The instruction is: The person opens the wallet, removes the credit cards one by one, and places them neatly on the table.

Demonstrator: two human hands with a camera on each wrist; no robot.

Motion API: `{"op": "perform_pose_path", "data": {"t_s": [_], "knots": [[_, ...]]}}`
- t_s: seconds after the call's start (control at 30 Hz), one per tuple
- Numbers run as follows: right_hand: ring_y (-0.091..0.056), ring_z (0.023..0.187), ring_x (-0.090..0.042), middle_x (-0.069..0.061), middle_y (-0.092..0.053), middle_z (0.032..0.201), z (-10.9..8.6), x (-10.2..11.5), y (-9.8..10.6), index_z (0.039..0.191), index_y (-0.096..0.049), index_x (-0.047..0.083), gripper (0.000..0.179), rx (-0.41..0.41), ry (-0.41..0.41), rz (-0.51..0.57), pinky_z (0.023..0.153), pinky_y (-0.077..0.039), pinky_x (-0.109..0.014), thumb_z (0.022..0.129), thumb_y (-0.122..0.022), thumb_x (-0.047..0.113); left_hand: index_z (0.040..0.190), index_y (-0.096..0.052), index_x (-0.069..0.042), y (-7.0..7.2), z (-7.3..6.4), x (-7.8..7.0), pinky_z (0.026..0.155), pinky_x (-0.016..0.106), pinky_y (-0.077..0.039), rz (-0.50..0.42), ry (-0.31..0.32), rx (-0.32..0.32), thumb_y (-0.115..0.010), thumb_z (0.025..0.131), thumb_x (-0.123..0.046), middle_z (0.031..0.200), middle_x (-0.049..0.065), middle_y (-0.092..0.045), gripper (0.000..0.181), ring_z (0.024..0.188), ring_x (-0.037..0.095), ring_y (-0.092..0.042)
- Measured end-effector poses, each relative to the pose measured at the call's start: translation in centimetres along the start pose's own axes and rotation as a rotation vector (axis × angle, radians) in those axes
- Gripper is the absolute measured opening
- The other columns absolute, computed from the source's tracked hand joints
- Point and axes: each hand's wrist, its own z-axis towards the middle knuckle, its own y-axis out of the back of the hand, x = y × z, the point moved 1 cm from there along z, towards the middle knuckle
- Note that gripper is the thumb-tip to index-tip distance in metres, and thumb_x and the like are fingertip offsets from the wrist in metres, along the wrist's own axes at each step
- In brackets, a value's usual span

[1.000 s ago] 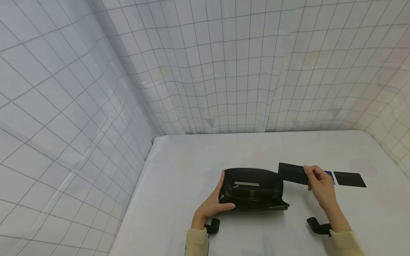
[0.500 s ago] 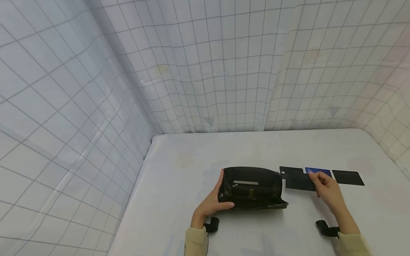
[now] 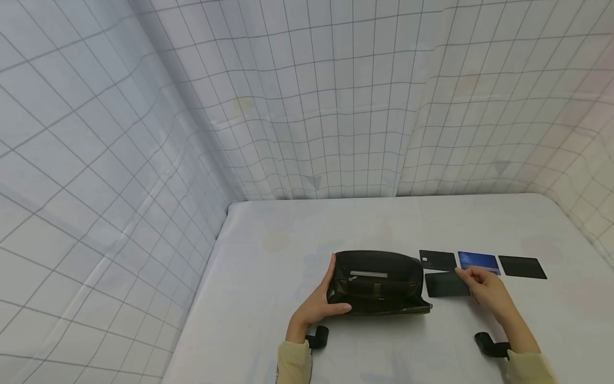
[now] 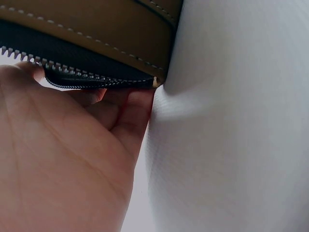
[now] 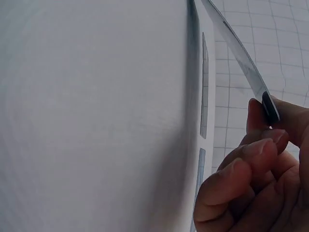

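Observation:
An unzipped dark wallet (image 3: 379, 269) stands spread apart on the white table, a small zip pocket showing inside. My left hand (image 3: 314, 308) grips its left end, thumb over the front edge and fingers along the back. The left wrist view shows the wallet's brown stitched side and metal zipper (image 4: 77, 72) over the fingers. My right hand (image 3: 486, 290) pinches a dark card (image 3: 447, 285) at its right end, just right of the wallet. In the right wrist view, the card (image 5: 244, 60) is tilted, its pinched end raised from the table.
Behind the pinched card lie a black card with a chip (image 3: 437, 261), a blue card (image 3: 478, 262) and a plain black card (image 3: 523, 266), side by side in a row. White grid-lined curtains (image 3: 336, 106) rise behind the table and at its sides.
The pinched card has come down and toward the person, from beside the wallet's back corner to in front of the row, uncovering the chip card and blue card. My left hand keeps its grip.

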Motion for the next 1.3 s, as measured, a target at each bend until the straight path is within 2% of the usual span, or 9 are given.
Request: {"op": "perform_pose_path", "data": {"t_s": [0.1,0.23,0.37,0.63,0.83,1.07,1.3], "knots": [[-0.038,0.053,-0.010,0.003,-0.040,0.060,0.1,-0.1,-0.1,0.072,-0.049,0.006,0.049,-0.015,-0.003,-0.114,0.047,-0.029,-0.027,0.094,-0.045,0.050,0.146,0.018,-0.026,0.0,0.0,0.0,0.110,0.057,-0.011,0.002,-0.004,0.006,-0.070,0.079,-0.045,0.152,-0.004,0.020,0.112,0.141,0.023,0.010],[-0.039,0.057,-0.013,0.001,-0.044,0.063,0.1,0.0,-0.1,0.071,-0.052,0.012,0.047,-0.017,-0.003,-0.272,0.050,-0.027,-0.028,0.094,-0.043,0.052,0.146,0.018,-0.029,0.0,0.0,0.0,0.110,0.057,-0.010,-0.002,-0.009,0.004,-0.070,0.080,-0.044,0.153,-0.004,0.020,0.111,0.141,0.023,0.011],[-0.041,0.057,-0.016,0.001,-0.049,0.064,-0.1,0.3,0.1,0.074,-0.056,0.014,0.047,0.017,-0.016,-0.356,0.049,-0.027,-0.029,0.093,-0.042,0.054,0.145,0.017,-0.034,0.0,0.0,0.1,0.110,0.056,-0.009,-0.012,-0.009,0.004,-0.070,0.080,-0.044,0.153,-0.005,0.019,0.109,0.141,0.022,0.011],[-0.043,0.056,-0.017,0.002,-0.048,0.061,-0.1,0.7,0.2,0.070,-0.057,0.015,0.052,0.069,-0.053,-0.450,0.047,-0.028,-0.030,0.092,-0.040,0.059,0.145,0.018,-0.033,0.0,-0.1,-0.1,0.110,0.056,-0.009,-0.013,-0.012,0.011,-0.069,0.080,-0.045,0.152,-0.005,0.020,0.109,0.141,0.021,0.012],[-0.042,0.054,-0.017,0.002,-0.045,0.058,0.0,0.9,0.1,0.067,-0.054,0.016,0.052,0.073,-0.029,-0.502,0.046,-0.027,-0.030,0.092,-0.039,0.058,0.145,0.018,-0.033,0.0,0.0,-0.1,0.110,0.056,-0.009,-0.015,-0.015,0.012,-0.069,0.080,-0.044,0.152,-0.004,0.021,0.109,0.141,0.021,0.012],[-0.043,0.056,-0.018,0.001,-0.047,0.060,0.0,1.2,0.3,0.070,-0.056,0.015,0.048,0.109,-0.049,-0.530,0.046,-0.029,-0.031,0.093,-0.042,0.055,0.145,0.019,-0.032,0.0,-0.1,-0.1,0.111,0.054,-0.009,-0.025,-0.007,0.022,-0.069,0.080,-0.043,0.152,-0.005,0.021,0.110,0.140,0.020,0.013],[-0.043,0.055,-0.019,0.000,-0.048,0.060,-0.1,1.8,0.3,0.069,-0.057,0.014,0.044,0.093,-0.067,-0.536,0.047,-0.030,-0.033,0.093,-0.045,0.049,0.145,0.019,-0.030,0.1,-0.1,-0.1,0.111,0.055,-0.009,-0.028,-0.013,0.023,-0.069,0.080,-0.043,0.152,-0.005,0.021,0.110,0.141,0.021,0.013]]}}
